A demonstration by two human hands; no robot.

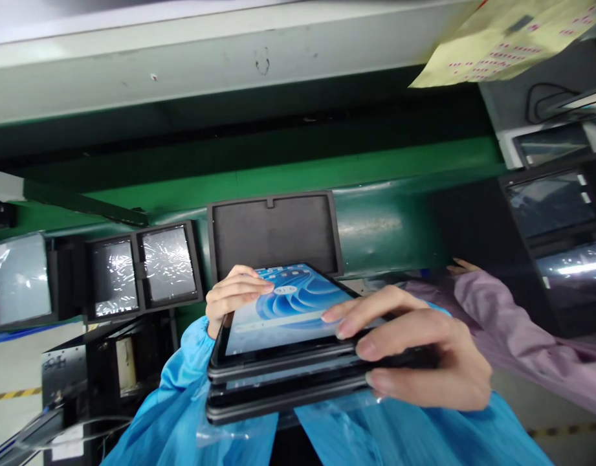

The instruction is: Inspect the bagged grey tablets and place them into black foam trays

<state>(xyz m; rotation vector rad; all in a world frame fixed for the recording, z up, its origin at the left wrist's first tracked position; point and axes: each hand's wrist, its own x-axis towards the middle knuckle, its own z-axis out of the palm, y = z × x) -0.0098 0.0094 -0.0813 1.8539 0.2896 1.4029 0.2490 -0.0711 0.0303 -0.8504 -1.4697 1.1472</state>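
Glossy green worktop [385, 223], matte black tray [273, 230], left hand [231, 296] and right hand [431, 349] in curled grips on two slim, glass-faced tablets [288, 310].

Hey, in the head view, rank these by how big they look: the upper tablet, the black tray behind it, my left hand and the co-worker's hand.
1. Upper tablet and black tray: too alike to rank, the tablet being nearer the camera.
2. Your left hand.
3. Co-worker's hand.
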